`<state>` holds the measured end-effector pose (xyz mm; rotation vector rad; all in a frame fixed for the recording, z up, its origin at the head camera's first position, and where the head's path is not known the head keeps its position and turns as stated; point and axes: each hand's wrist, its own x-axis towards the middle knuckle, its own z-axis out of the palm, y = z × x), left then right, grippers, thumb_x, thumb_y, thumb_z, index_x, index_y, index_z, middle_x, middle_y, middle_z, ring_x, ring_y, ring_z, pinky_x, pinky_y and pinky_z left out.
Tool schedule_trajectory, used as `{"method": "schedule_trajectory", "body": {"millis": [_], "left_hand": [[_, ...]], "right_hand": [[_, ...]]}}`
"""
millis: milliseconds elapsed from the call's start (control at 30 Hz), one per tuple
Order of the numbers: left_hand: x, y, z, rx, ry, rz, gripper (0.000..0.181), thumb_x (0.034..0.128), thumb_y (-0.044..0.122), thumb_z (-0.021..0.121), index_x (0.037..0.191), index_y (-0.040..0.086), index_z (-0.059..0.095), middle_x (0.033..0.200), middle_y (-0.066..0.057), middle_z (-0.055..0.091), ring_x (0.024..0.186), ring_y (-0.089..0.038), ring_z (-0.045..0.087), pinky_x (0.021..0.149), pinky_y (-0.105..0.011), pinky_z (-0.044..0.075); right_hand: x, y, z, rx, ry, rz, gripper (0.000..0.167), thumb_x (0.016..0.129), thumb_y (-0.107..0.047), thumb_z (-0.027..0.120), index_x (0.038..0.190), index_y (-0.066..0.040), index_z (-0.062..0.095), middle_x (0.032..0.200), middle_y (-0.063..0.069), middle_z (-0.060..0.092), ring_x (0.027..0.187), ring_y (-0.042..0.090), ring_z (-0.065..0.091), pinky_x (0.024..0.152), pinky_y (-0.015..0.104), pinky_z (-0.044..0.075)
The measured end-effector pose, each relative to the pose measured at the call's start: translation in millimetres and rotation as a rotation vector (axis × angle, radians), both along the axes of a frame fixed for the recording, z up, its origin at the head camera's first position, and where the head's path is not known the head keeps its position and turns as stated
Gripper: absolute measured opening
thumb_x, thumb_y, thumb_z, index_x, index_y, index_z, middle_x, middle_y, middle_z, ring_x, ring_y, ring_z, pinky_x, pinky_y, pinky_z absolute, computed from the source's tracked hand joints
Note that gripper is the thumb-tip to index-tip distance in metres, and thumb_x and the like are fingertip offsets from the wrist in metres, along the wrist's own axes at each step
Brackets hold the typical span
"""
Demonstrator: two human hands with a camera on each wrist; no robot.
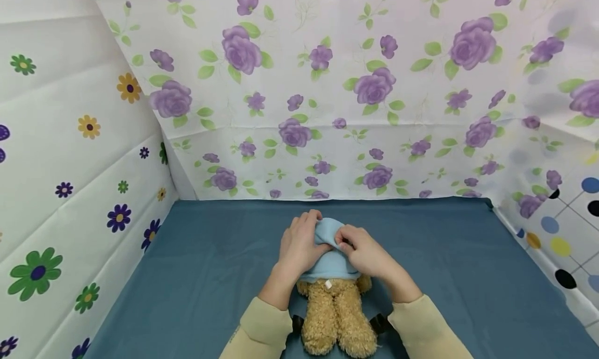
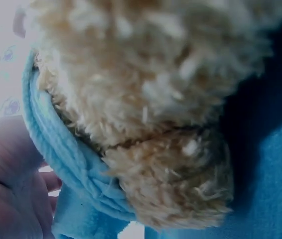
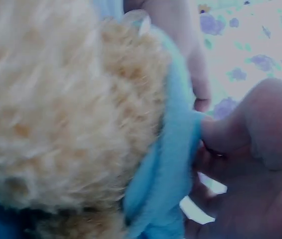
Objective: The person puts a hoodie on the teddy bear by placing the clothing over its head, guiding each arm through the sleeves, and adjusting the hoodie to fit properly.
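A curly tan plush toy (image 1: 334, 312) lies on the blue cloth, legs toward the camera, with a light blue fabric garment (image 1: 329, 265) over its upper part. My left hand (image 1: 299, 244) rests along the garment's left side, thumb on the fabric. My right hand (image 1: 365, 249) pinches a fold of the garment between thumb and fingers. In the right wrist view that pinch shows at the blue fabric (image 3: 173, 129). The left wrist view has the garment's edge (image 2: 76, 164) curving round the plush fur (image 2: 146, 89), beside my left palm (image 2: 11, 179). The toy's head is not visible.
A dark blue cloth (image 1: 210, 260) covers the surface. White flowered sheets (image 1: 281, 88) hang behind and at the left, and a dotted sheet (image 1: 552, 234) stands at the right. Dark straps (image 1: 380, 323) lie beside the toy's legs.
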<state>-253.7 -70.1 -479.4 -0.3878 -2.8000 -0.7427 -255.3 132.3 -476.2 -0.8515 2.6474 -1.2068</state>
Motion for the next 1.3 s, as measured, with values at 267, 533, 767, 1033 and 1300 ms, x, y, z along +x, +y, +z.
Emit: {"method": "schedule_trajectory", "body": {"millis": [267, 533, 767, 1033, 1300], "left_hand": [[-1.8, -8.1, -1.2, 0.095, 0.004, -0.073, 0.027, 0.0911, 0.021, 0.090, 0.109, 0.019, 0.070, 0.112, -0.003, 0.065, 0.095, -0.024, 0.058, 0.077, -0.040, 0.049], [5.2, -13.1, 13.2, 0.112, -0.071, -0.192, 0.010, 0.0978, 0.025, 0.082, 0.096, 0.020, 0.073, 0.118, -0.009, 0.062, 0.100, -0.027, 0.060, 0.080, -0.041, 0.049], [12.9, -13.9, 23.5, 0.133, -0.198, -0.297, 0.018, 0.0973, 0.025, 0.083, 0.083, 0.024, 0.071, 0.105, 0.003, 0.055, 0.105, -0.024, 0.043, 0.083, -0.041, 0.043], [4.2, -22.9, 15.7, 0.194, -0.226, -0.213, 0.032, 0.0924, 0.025, 0.089, 0.107, 0.015, 0.061, 0.107, -0.001, 0.053, 0.103, -0.026, 0.042, 0.083, -0.044, 0.042], [-1.0, -14.3, 3.8, 0.172, -0.218, -0.051, 0.067, 0.0839, 0.032, 0.096, 0.137, 0.014, 0.059, 0.126, -0.009, 0.058, 0.110, -0.030, 0.053, 0.083, -0.046, 0.050]], "right_hand": [[4.5, -2, 0.7, -0.011, -0.003, 0.040, 0.015, 0.111, -0.015, 0.062, 0.097, -0.012, 0.058, 0.080, -0.002, 0.049, 0.064, 0.012, 0.041, 0.063, 0.031, 0.037], [4.1, -12, -8.6, 0.049, 0.013, -0.262, 0.034, 0.100, -0.022, 0.080, 0.120, -0.012, 0.055, 0.080, 0.002, 0.053, 0.059, 0.018, 0.047, 0.057, 0.032, 0.039], [9.3, -17, -9.3, 0.150, 0.137, -0.304, 0.023, 0.100, -0.007, 0.076, 0.092, -0.014, 0.056, 0.077, 0.001, 0.048, 0.062, 0.016, 0.045, 0.056, 0.031, 0.036], [5.0, -13, -3.9, 0.026, 0.162, -0.153, 0.022, 0.100, -0.023, 0.079, 0.092, -0.022, 0.058, 0.095, -0.001, 0.049, 0.076, 0.016, 0.046, 0.066, 0.035, 0.041], [7.4, -9, 1.0, -0.059, -0.058, -0.024, 0.026, 0.111, -0.037, 0.059, 0.097, -0.017, 0.053, 0.077, 0.001, 0.044, 0.059, 0.014, 0.034, 0.059, 0.030, 0.033]]}}
